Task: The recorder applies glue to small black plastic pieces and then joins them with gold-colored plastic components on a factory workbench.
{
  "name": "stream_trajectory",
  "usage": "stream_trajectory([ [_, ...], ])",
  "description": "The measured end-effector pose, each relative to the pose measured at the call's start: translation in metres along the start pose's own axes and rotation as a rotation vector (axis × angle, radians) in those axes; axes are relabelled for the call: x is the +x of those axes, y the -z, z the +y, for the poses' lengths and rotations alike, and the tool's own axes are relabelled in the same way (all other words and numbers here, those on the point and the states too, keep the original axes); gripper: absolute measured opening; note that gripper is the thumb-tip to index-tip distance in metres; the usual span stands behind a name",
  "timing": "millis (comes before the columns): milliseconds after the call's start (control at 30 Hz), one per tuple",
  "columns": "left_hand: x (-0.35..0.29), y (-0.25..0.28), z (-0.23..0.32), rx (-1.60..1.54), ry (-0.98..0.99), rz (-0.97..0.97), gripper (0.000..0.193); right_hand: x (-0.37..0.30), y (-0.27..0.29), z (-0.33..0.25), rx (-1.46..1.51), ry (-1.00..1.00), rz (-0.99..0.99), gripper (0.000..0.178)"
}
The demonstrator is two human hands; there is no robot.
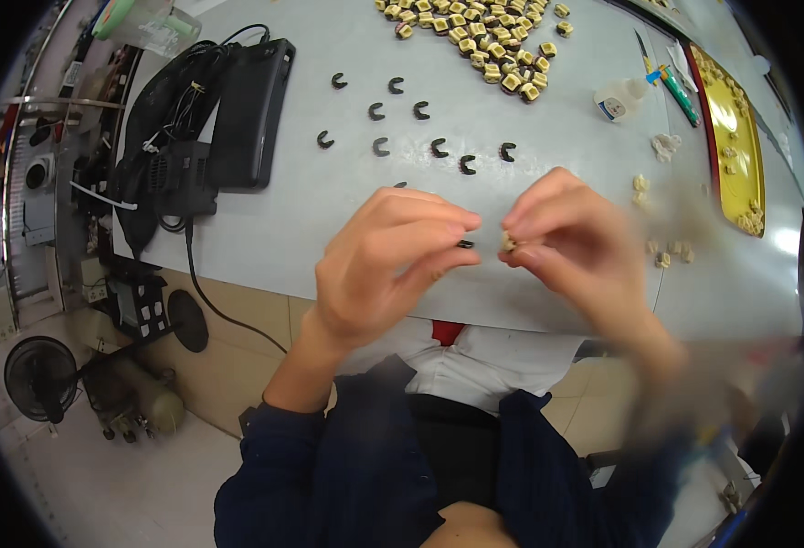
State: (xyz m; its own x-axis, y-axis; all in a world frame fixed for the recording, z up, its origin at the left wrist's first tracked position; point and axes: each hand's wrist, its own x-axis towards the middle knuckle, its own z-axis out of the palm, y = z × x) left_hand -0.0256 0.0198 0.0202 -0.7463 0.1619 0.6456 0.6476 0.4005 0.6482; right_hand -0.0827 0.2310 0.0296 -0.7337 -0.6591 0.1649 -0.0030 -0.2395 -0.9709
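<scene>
Watching from far away, I see one grey table [329, 46], whose near edge passes close to both wrists. Well to the right of the right hand [585, 242] lies one yellow tray [745, 183]; well to the left of the left hand [375, 260] is one black box [251, 114], and between them I find room for moving. Far ahead of both hands is one heap of yellow-and-dark blocks [491, 73], too many for me to count. One bottle [621, 100] is ahead and right of the right hand. Ahead of the hands I count nine black C-shaped pieces [434, 148], lying apart, and a tenth, half hidden behind the left hand. The left hand pinches one small black piece [465, 244], mostly hidden; the right hand pinches one small beige piece [508, 243]. Between the fingertips is a narrow gap.
</scene>
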Motion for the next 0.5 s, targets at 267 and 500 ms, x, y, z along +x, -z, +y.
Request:
stream_trajectory([
  [267, 0.005, -0.015, -0.001, -0.043, 0.008, 0.042, 0.053, 0.0, -0.006, 0.004, 0.244, -0.16, 0.174, 0.024],
  [500, 0.011, -0.016, -0.002, -0.091, -0.021, -0.011, 0.06, 0.004, 0.007, -0.008, 0.433, -0.481, 0.071, 0.027],
])
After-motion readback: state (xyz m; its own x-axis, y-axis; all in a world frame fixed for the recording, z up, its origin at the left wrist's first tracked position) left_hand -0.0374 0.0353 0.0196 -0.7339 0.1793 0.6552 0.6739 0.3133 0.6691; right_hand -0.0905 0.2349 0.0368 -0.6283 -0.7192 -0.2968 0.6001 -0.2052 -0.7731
